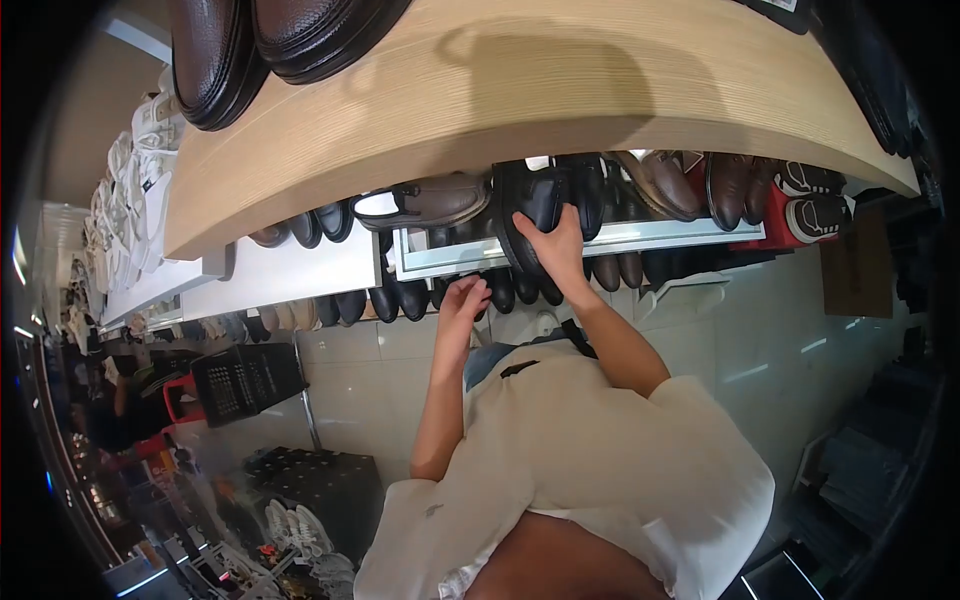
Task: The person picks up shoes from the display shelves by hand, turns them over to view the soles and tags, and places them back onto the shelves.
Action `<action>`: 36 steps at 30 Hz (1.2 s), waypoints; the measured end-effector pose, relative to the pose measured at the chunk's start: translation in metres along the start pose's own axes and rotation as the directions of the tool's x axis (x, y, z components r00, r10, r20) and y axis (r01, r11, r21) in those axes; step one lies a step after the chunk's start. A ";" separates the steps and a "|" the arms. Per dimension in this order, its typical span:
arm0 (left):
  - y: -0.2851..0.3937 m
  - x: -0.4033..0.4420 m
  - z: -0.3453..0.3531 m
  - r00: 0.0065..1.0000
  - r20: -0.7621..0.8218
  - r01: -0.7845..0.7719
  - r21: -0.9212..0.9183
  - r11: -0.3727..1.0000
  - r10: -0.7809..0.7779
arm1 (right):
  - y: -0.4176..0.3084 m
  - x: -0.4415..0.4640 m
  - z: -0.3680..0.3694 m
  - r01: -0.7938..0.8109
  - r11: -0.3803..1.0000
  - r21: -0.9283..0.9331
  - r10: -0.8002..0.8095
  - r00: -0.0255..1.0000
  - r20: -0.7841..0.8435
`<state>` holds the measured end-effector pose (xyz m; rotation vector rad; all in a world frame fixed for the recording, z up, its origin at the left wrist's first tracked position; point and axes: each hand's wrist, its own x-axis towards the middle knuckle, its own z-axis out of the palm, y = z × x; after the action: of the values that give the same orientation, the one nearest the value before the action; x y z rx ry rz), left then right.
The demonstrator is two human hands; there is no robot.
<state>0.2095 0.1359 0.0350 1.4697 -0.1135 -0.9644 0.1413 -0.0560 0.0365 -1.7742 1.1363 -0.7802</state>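
Upper left: two dark-brown shoes (pixel 310 35) on your wood shelf (pixel 400 110). Centre: your left hand (pixel 464 300), fingers curled narrow, can't tell if it's pinching anything. Just right, upper centre: one black shoe (pixel 511 205), smooth, slightly glossy, thick dark sole, gripped by your right hand (pixel 556 246). Upper right: two dark sneakers (pixel 812 218), white-edged soles.

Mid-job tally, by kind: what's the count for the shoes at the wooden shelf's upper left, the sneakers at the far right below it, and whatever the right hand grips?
Brown shoes: 2
Dark sneakers with white trim: 2
Black shoe in the right hand: 1
Total: 5
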 end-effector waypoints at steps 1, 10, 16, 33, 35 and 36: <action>0.004 0.000 0.009 0.998 0.019 -0.066 0.008 0.998 0.066 | -0.008 -0.008 -0.019 -0.037 0.987 0.157 0.012 0.988 0.155; 0.055 -0.025 0.066 0.972 0.190 -0.063 -0.359 0.931 0.139 | -0.014 -0.050 -0.068 -0.460 0.738 0.494 -0.046 0.695 0.717; 0.050 -0.034 0.058 0.962 0.239 -0.065 -0.272 0.960 0.133 | -0.028 -0.048 -0.074 -0.436 0.713 0.549 -0.062 0.741 0.669; 0.049 -0.045 0.064 0.971 0.204 -0.068 -0.257 0.964 0.122 | -0.023 -0.063 -0.071 -0.397 0.647 0.651 -0.007 0.851 0.526; 0.047 -0.045 0.060 0.963 0.246 -0.051 -0.245 0.968 0.113 | -0.024 -0.048 -0.075 -0.338 0.673 0.658 -0.072 0.855 0.513; 0.043 -0.046 0.061 0.963 0.250 -0.043 -0.244 0.969 0.106 | -0.025 -0.042 -0.078 -0.285 0.692 0.663 -0.128 0.855 0.502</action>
<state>0.1639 0.1083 0.1046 1.1074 -0.2362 -1.0680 0.0690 -0.0377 0.0908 -1.1207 0.4225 -0.5275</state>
